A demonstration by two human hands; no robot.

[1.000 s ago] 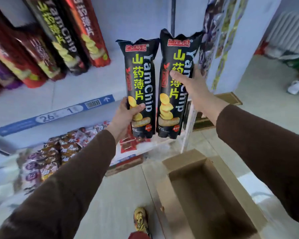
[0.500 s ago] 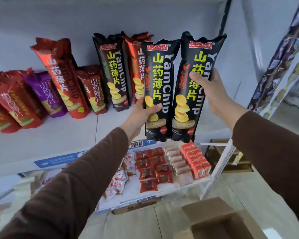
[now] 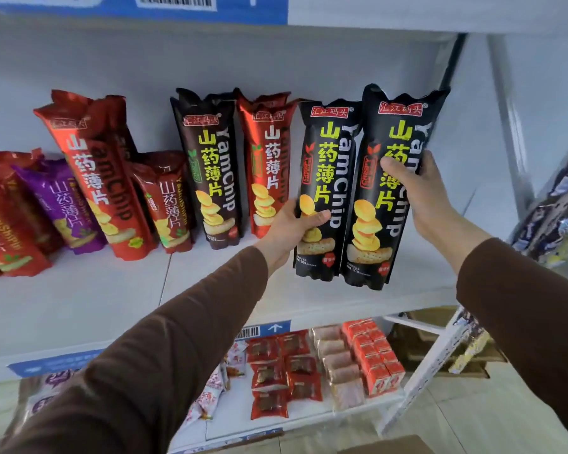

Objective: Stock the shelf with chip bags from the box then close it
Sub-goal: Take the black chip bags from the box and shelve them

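Note:
Two tall black YamChip bags stand upright side by side over the right end of the white shelf (image 3: 112, 299). My left hand (image 3: 291, 229) grips the left black bag (image 3: 328, 158) low on its left edge. My right hand (image 3: 417, 188) grips the right black bag (image 3: 400, 132) at mid-height from the right. Both bags hang just above the shelf board, their bottoms near its front edge. Only the top edge of the cardboard box (image 3: 391, 445) shows at the bottom of the view.
Red, purple and dark YamChip bags (image 3: 210, 178) lean against the shelf's back wall to the left. The shelf below (image 3: 309, 417) holds small red snack packets. A white upright post (image 3: 512, 132) bounds the shelf on the right, with hanging packets (image 3: 558, 217) beyond it.
Both hands have carried the two black bags up and forward over the shelf. The view has risen, so the box has nearly dropped out of sight.

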